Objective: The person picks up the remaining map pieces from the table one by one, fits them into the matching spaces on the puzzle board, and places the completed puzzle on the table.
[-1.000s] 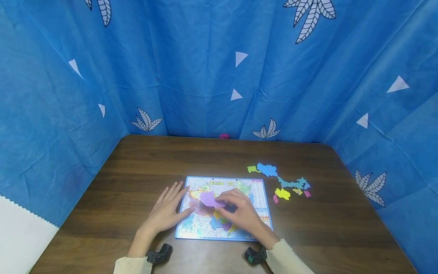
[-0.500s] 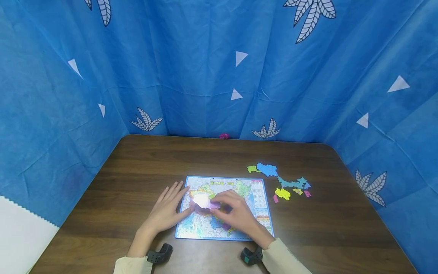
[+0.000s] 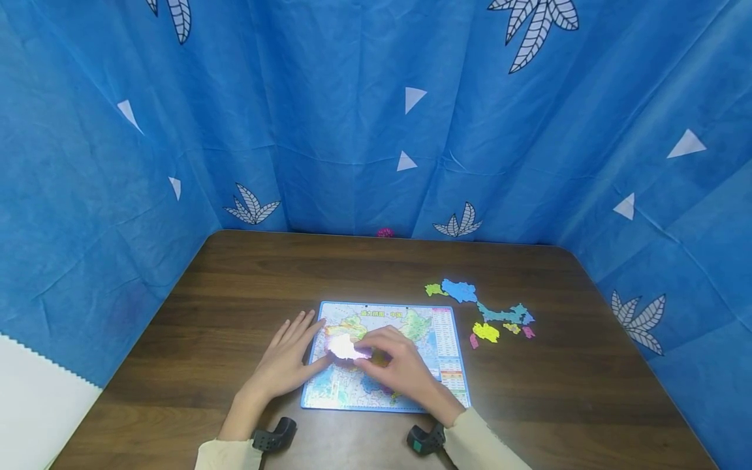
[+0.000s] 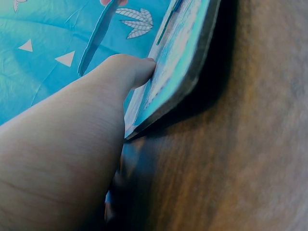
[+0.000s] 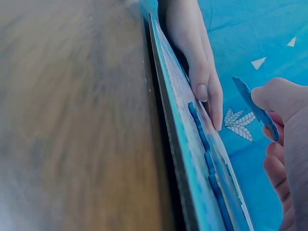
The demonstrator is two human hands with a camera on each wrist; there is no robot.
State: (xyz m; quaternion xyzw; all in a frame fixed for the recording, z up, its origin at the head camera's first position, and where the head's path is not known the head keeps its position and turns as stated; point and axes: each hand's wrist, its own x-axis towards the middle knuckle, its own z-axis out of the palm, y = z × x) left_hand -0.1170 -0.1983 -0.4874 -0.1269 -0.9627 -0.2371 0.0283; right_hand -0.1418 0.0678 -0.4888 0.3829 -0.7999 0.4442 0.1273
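A map puzzle board [image 3: 320, 399] with a blue rim lies on the table. My left hand [image 3: 284, 362] rests with spread fingers on its left edge; the thumb [image 4: 137, 71] touches the board in the left wrist view. Above the board's left half, my right hand [image 3: 395, 362] pinches a puzzle piece [image 3: 341, 346], whose face is white with glare in the head view. Edge-on and tilted, that piece [image 5: 248, 96] sits between thumb and fingers in the right wrist view, apart from the board. Several fitted pieces [image 5: 202, 139] stand slightly proud of the board's surface.
Right of the board lie several loose pieces: a blue one [image 3: 459, 291], a light green one [image 3: 433, 289], a teal one [image 3: 496, 316], a yellow one [image 3: 485, 332] and small pink ones. A blue curtain [image 3: 352, 130] hangs behind the brown table [image 3: 247, 274].
My right hand has moved left with the piece in its pinch. The piece looked purple a second ago and now shines white. My left hand has stayed in place.
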